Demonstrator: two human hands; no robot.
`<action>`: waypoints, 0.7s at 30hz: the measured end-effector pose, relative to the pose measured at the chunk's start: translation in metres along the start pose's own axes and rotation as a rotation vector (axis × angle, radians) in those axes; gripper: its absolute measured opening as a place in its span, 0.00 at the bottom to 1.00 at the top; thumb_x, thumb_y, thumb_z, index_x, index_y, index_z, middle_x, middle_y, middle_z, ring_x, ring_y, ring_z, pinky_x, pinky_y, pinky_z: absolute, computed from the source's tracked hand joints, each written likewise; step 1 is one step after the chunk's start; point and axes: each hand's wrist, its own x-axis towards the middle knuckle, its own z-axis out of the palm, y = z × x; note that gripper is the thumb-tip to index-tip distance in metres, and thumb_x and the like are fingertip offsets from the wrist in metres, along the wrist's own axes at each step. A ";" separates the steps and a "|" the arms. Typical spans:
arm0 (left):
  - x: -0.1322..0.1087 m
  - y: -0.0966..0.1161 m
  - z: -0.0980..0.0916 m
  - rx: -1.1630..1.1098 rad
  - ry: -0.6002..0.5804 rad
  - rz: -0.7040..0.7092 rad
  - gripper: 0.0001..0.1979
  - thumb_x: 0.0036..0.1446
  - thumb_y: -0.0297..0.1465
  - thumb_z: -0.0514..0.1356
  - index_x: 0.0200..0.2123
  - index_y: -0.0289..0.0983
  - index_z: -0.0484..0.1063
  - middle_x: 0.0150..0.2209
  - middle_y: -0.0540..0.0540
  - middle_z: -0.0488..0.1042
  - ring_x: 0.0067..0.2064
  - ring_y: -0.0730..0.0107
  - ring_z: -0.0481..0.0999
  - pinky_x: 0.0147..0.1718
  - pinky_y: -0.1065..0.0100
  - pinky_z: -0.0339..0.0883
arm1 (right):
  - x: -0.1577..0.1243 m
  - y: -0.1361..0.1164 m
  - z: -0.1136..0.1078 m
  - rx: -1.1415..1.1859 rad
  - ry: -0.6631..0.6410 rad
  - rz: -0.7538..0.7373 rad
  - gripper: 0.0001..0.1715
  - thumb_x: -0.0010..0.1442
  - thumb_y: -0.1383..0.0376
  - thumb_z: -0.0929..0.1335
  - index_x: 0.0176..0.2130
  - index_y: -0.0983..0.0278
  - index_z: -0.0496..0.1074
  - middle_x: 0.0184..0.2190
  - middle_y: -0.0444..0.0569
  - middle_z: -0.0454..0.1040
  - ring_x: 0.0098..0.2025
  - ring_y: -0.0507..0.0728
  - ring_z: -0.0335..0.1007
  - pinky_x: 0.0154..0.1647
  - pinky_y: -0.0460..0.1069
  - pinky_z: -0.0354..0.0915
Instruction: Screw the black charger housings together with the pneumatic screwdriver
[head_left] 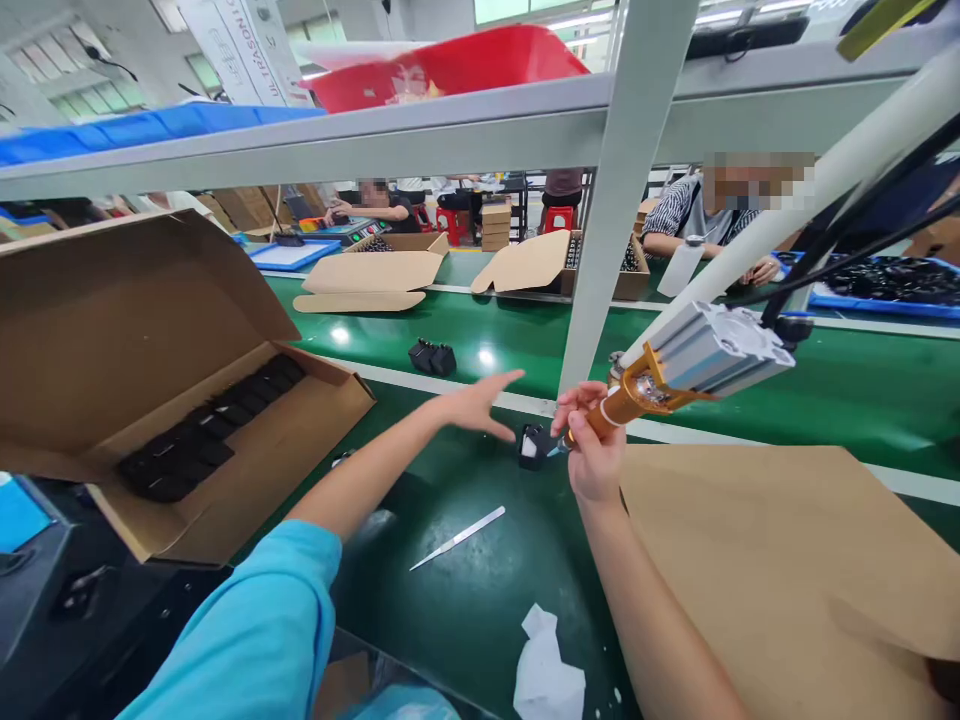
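Observation:
My right hand (596,455) is wrapped round the orange barrel of a dispensing gun (626,400) with a silver cylinder at its back. The gun's thin blue nozzle points down and left, close to a small black box (532,446). White shows inside that box, which stands on the dark green bench. I cannot tell whether the nozzle touches it. Just left of the box, my left hand (480,405) hovers with fingers spread and nothing held. Metal tweezers (457,539) and a crumpled white tissue (550,665) lie nearer to me.
An open carton (292,440) with rows of black boxes stands at left. Two joined-looking black pieces (432,357) sit on the green conveyor (510,325). A white post (626,180) rises ahead. Cardboard (780,560) covers the right side. Co-workers sit across the conveyor.

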 end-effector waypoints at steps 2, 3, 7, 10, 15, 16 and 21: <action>-0.009 0.028 0.025 -0.062 -0.068 0.183 0.57 0.43 0.43 0.71 0.70 0.41 0.43 0.69 0.37 0.55 0.66 0.49 0.59 0.60 0.55 0.59 | 0.002 0.000 -0.002 -0.002 0.015 -0.013 0.16 0.57 0.61 0.71 0.46 0.57 0.69 0.35 0.43 0.72 0.26 0.48 0.67 0.27 0.46 0.65; -0.012 0.039 0.034 -0.076 -0.071 0.193 0.55 0.45 0.40 0.71 0.70 0.40 0.44 0.66 0.36 0.59 0.63 0.48 0.65 0.56 0.55 0.63 | 0.003 0.000 -0.003 -0.002 0.020 -0.019 0.16 0.57 0.62 0.71 0.46 0.57 0.69 0.35 0.43 0.72 0.26 0.48 0.67 0.27 0.46 0.65; -0.025 0.056 0.039 -0.039 -0.023 0.062 0.49 0.46 0.35 0.70 0.67 0.38 0.50 0.56 0.37 0.72 0.53 0.47 0.75 0.48 0.57 0.68 | 0.004 -0.001 -0.004 -0.007 0.020 -0.035 0.16 0.56 0.63 0.71 0.46 0.57 0.70 0.35 0.42 0.72 0.26 0.48 0.67 0.27 0.46 0.65; -0.051 0.044 0.018 -0.022 -0.024 0.049 0.48 0.47 0.35 0.70 0.67 0.38 0.50 0.56 0.38 0.73 0.54 0.48 0.75 0.50 0.58 0.66 | 0.003 -0.002 -0.002 -0.021 0.007 -0.026 0.16 0.56 0.62 0.71 0.46 0.57 0.69 0.35 0.42 0.72 0.26 0.48 0.67 0.26 0.46 0.65; -0.101 0.015 0.001 -0.092 -0.185 0.108 0.41 0.48 0.28 0.66 0.65 0.41 0.56 0.59 0.42 0.71 0.57 0.55 0.72 0.54 0.62 0.65 | 0.001 -0.003 0.003 -0.030 -0.011 -0.013 0.16 0.56 0.62 0.70 0.46 0.57 0.69 0.34 0.42 0.72 0.26 0.48 0.66 0.26 0.46 0.65; -0.108 0.012 0.005 -0.114 -0.204 0.129 0.40 0.49 0.26 0.64 0.66 0.42 0.55 0.61 0.42 0.69 0.60 0.56 0.70 0.56 0.61 0.64 | 0.001 -0.003 0.004 -0.023 -0.014 -0.015 0.16 0.56 0.62 0.71 0.46 0.57 0.69 0.34 0.42 0.72 0.26 0.48 0.66 0.26 0.46 0.66; -0.126 0.023 0.055 -0.119 0.130 0.034 0.48 0.53 0.32 0.66 0.70 0.45 0.43 0.69 0.39 0.52 0.69 0.51 0.55 0.63 0.54 0.57 | 0.000 -0.002 0.006 0.008 -0.032 -0.025 0.16 0.56 0.64 0.71 0.46 0.57 0.70 0.34 0.42 0.73 0.26 0.48 0.67 0.26 0.46 0.65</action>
